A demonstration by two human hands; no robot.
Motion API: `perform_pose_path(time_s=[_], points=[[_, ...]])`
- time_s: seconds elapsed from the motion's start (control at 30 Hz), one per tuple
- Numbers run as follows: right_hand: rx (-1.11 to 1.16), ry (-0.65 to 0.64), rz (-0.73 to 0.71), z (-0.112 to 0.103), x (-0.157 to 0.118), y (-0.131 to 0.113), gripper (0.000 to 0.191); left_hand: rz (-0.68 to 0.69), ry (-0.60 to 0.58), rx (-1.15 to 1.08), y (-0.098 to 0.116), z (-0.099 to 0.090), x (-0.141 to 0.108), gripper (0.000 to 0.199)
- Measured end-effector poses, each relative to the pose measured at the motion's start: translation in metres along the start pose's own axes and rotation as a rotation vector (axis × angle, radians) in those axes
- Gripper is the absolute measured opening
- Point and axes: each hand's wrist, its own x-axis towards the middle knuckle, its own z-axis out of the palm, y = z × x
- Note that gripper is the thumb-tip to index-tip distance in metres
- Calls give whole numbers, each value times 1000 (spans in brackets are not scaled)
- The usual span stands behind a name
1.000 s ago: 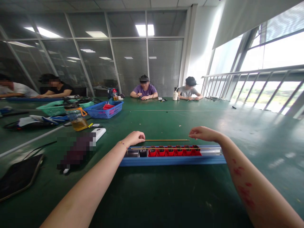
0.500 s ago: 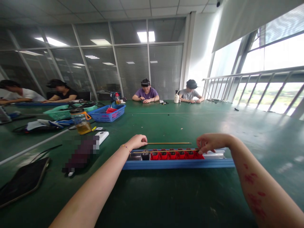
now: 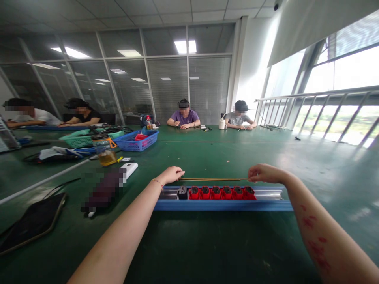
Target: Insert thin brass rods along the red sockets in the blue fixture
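Observation:
My right hand (image 3: pixel 262 173) pinches the right end of a thin tan stick (image 3: pixel 243 179) just behind a blue channel (image 3: pixel 222 205) with a silver lining. Alongside it runs a second thin stick (image 3: pixel 207 180); the two almost overlap. My left hand (image 3: pixel 172 174) has its fingers pinched together right above the sticks' left ends, and whether it grips one is unclear. Inside the channel stand several red blocks (image 3: pixel 216 193) with black tops in a row. A black block (image 3: pixel 182 192) with a greyish top sits at the left of that row.
Left of me lie a dark tablet-like slab (image 3: pixel 34 221), a white device (image 3: pixel 130 169) and a jar of amber liquid (image 3: pixel 106 154). Beyond are a blue basket (image 3: pixel 137 145) and a green basket (image 3: pixel 75 140). Several people sit at the far side of the green table (image 3: pixel 189 152).
My right hand has moved back with its stick, from above the red blocks to behind the channel, beside the other stick. My left hand has shifted slightly; the view has turned a little.

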Motion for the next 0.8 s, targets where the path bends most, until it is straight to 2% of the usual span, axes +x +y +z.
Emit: perform_pose_path(time_s=[0.13, 0.33, 0.57, 0.8], points=[[-172, 15, 50, 20, 23, -6, 22, 6, 4, 23, 3, -2, -2, 53], [-349, 97, 75, 39, 53, -22, 13, 67, -29, 116, 7, -5, -6, 37], [-478, 102, 75, 44, 73, -29, 16, 45, 67, 325, 7, -8, -13, 23], [-510, 37, 65, 45, 78, -22, 31, 38, 48, 418, 14, -9, -15, 16]])
